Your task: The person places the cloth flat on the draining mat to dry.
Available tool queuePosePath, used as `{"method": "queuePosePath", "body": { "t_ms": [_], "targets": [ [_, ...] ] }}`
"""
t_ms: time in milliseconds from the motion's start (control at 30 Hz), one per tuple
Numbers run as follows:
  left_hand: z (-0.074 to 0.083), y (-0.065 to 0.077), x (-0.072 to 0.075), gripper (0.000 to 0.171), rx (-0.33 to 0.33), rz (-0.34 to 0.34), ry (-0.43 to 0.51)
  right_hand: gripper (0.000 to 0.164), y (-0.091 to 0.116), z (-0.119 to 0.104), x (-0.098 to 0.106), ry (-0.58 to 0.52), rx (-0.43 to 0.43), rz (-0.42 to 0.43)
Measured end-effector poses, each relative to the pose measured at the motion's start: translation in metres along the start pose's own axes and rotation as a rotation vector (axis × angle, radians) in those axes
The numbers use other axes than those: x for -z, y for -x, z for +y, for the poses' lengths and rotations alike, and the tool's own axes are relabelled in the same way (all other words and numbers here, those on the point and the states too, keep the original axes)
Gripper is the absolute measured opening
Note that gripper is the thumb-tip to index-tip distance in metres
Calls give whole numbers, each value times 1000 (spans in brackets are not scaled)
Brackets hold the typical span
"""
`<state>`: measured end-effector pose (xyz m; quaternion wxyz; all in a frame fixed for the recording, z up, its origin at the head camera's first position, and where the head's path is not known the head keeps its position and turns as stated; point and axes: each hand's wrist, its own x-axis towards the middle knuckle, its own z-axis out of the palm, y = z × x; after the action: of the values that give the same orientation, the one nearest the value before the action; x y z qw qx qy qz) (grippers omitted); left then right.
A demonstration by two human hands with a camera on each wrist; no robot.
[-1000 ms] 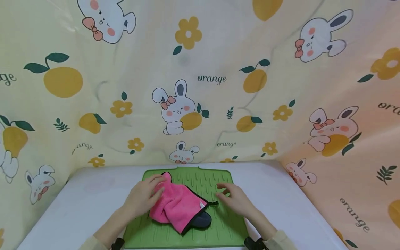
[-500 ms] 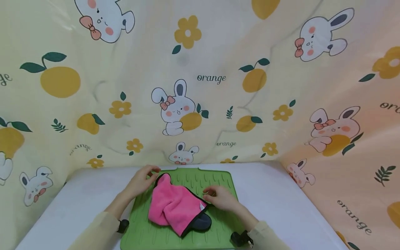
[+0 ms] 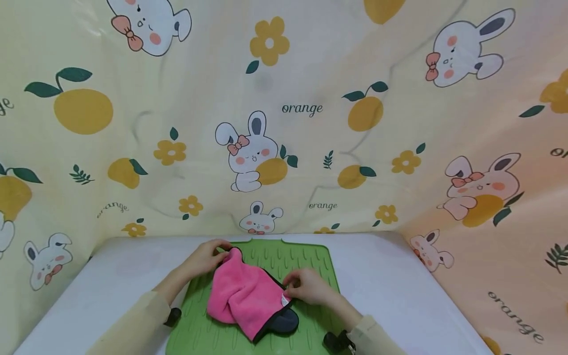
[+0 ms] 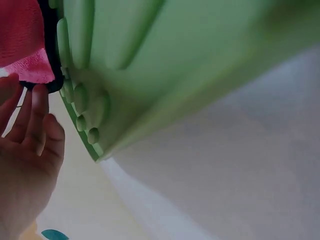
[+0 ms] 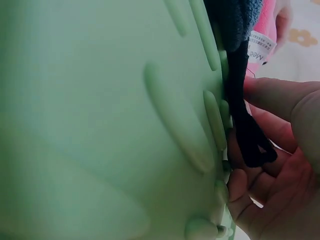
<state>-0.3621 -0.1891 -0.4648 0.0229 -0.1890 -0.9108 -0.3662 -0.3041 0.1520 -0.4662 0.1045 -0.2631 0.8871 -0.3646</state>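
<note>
- So, nearest to you, your light sleeves (image 3: 133, 323) come in from both sides, a black wrist device (image 3: 336, 341) on each arm.
- Under the work lies a ridged green mat (image 3: 195, 342), its raised bars showing around the cloth.
- On its middle you have a pink cloth (image 3: 244, 296), rumpled and trimmed in black, lying askew; its dark side (image 3: 284, 321) shows at the near right end.
- Your right hand (image 3: 308, 286) pinches the black-edged right corner between thumb and finger, just beside a white tag (image 3: 285, 300); a black loop (image 5: 254, 142) hangs by your other fingers, which are curled.
- Farther off, your left hand (image 3: 206, 257) has thumb and fingertips together on the far left corner, though part of that pinch is hidden.
- Around the mat spreads the white table (image 3: 124, 276).
- Beyond it rises a cream backdrop (image 3: 195, 84), printed with rabbits, flowers, oranges and the word "orange".
</note>
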Motion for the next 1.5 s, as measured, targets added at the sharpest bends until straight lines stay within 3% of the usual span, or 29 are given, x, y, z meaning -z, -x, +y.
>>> {"method": "queuePosePath", "body": {
  "t_ms": [200, 467, 767, 1000, 1267, 1500],
  "targets": [
    [-4, 2, 1, 15, 5, 65, -30, 13, 1, -1, -4, 14, -21, 10],
    [-4, 5, 6, 13, 17, 63, -8, 10, 2, 0, -3, 14, -3, 21],
    [4, 6, 16, 13, -6, 77, -24, 16, 2, 8, 3, 33, 28, 107],
    [7, 9, 15, 13, -21, 95, -19, 18, 7, 13, 13, 26, 41, 162],
    [7, 5, 13, 13, -35, 74, 19, 21, 1, 23, 26, 92, 49, 260],
    [4, 4, 9, 13, -80, 52, 23, 20, -6, 37, 35, 93, 29, 285]
  ]
}}
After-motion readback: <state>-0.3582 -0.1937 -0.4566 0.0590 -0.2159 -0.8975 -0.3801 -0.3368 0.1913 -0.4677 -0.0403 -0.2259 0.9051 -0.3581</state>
